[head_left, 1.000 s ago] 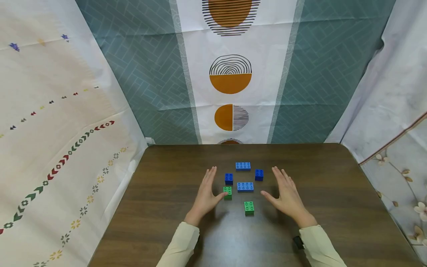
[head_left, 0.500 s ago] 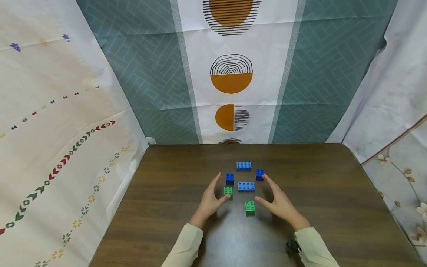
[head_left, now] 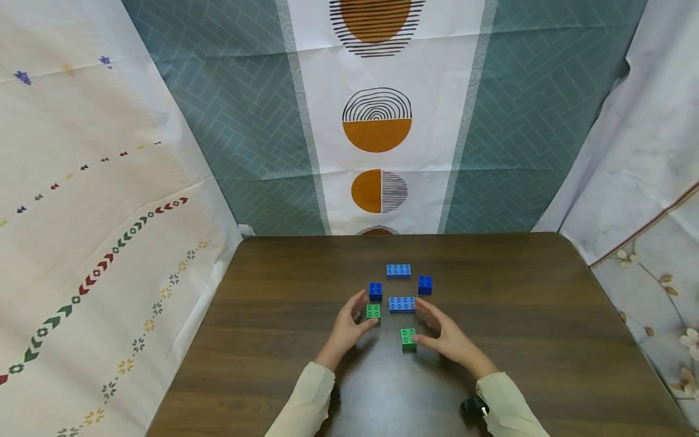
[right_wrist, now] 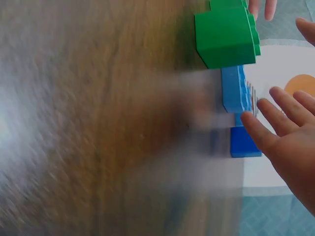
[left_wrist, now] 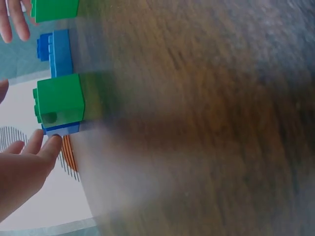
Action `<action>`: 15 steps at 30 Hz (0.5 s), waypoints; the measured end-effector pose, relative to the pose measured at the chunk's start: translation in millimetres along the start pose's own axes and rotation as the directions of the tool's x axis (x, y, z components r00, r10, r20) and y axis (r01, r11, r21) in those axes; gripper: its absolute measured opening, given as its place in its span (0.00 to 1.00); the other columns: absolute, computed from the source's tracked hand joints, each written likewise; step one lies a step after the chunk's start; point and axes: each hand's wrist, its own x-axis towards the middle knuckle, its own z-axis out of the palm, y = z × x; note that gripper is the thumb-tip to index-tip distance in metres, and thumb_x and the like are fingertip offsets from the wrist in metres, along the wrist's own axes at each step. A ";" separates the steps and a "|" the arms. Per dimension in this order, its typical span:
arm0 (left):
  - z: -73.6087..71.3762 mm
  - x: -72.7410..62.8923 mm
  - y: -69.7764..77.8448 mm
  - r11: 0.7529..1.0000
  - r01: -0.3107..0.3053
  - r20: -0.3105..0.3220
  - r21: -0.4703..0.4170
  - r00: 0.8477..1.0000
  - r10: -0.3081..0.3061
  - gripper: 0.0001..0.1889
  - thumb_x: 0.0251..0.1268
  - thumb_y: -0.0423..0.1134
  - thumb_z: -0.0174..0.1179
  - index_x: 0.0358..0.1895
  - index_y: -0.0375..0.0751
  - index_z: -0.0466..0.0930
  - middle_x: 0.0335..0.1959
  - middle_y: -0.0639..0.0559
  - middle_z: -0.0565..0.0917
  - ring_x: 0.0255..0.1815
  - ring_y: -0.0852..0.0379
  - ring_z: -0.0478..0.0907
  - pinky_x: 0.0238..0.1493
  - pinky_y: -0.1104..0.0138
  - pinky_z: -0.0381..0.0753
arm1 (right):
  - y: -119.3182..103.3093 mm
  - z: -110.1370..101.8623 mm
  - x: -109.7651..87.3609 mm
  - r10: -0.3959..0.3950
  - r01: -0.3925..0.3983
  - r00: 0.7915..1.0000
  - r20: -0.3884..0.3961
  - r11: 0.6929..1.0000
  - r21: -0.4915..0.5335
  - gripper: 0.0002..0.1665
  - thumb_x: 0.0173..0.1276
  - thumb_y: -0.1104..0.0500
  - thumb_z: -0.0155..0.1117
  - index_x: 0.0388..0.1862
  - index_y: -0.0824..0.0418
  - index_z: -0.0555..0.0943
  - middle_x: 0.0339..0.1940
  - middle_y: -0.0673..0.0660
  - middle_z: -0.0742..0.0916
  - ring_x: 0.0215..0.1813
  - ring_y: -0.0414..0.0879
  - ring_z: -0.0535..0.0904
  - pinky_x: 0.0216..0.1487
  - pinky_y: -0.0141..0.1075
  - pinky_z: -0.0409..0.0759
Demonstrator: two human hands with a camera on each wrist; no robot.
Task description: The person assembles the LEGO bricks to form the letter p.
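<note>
My left hand [head_left: 346, 328] is beside the left green building brick [head_left: 373, 311], its thumb tip overlapping that brick's lower edge in the head view. The fingers are spread from the thumb and grip nothing. On the other side, my right hand [head_left: 452, 341] has its thumb tip at the right green brick [head_left: 408, 338] and its fingertips by the right end of a long light-blue brick [head_left: 402, 304]. In the left wrist view the fingers [left_wrist: 47, 150] reach toward the green brick [left_wrist: 61, 101]. The right wrist view shows loosely extended fingers [right_wrist: 280, 120] near the blue bricks.
Behind the hands lie two dark-blue bricks, one left [head_left: 375, 291] and one right [head_left: 425, 284], and another long light-blue brick [head_left: 398, 271]. All stand on a brown wooden table [head_left: 295, 273]. Patterned cloths [head_left: 262, 121] hang behind and at both sides.
The right hand has moved left and nearer to me, toward the right green brick and the long blue one. The left hand has shifted slightly right, its fingers bending more. The bricks stay put.
</note>
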 end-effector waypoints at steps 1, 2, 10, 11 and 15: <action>0.3 -0.5 1.6 1.000 0.010 0.000 -0.011 1.000 -0.010 0.36 0.57 0.26 0.66 0.70 0.30 0.60 0.63 0.30 0.70 0.66 0.35 0.65 0.66 0.44 0.64 | 1.1 0.8 0.1 0.000 0.000 1.000 0.017 1.000 0.030 0.47 0.61 0.59 0.71 0.74 0.66 0.57 0.70 0.68 0.69 0.69 0.66 0.63 0.63 0.64 0.65; 0.4 -1.4 4.6 0.999 0.022 0.002 -0.031 1.000 -0.022 0.36 0.58 0.25 0.65 0.69 0.29 0.60 0.62 0.29 0.70 0.66 0.34 0.65 0.66 0.43 0.63 | 2.5 1.8 0.1 -0.001 0.000 0.999 0.033 0.998 0.057 0.47 0.61 0.60 0.71 0.74 0.67 0.56 0.70 0.69 0.69 0.69 0.66 0.64 0.62 0.64 0.66; 0.5 -3.5 13.3 0.993 0.058 0.025 -0.100 0.998 -0.056 0.32 0.60 0.22 0.62 0.67 0.22 0.60 0.61 0.24 0.69 0.63 0.30 0.65 0.66 0.42 0.62 | 6.7 5.0 -0.1 0.019 -0.040 0.993 0.116 0.982 0.182 0.45 0.64 0.65 0.67 0.73 0.71 0.54 0.68 0.73 0.68 0.67 0.69 0.65 0.61 0.60 0.69; 1.2 -2.2 9.1 0.994 0.064 0.022 -0.093 0.998 -0.062 0.32 0.60 0.22 0.62 0.67 0.23 0.60 0.61 0.25 0.69 0.63 0.31 0.66 0.66 0.43 0.63 | 7.5 5.3 0.0 0.020 -0.044 0.992 0.124 0.980 0.194 0.44 0.64 0.65 0.67 0.73 0.72 0.54 0.68 0.74 0.68 0.67 0.69 0.65 0.61 0.60 0.69; 3.6 3.3 -7.0 0.993 0.087 0.008 -0.081 0.996 -0.087 0.31 0.60 0.23 0.63 0.67 0.27 0.63 0.62 0.29 0.71 0.63 0.36 0.68 0.67 0.48 0.66 | 11.3 7.0 -0.3 0.018 -0.055 0.988 0.156 0.970 0.238 0.43 0.65 0.67 0.65 0.72 0.74 0.54 0.67 0.77 0.67 0.66 0.71 0.64 0.62 0.60 0.69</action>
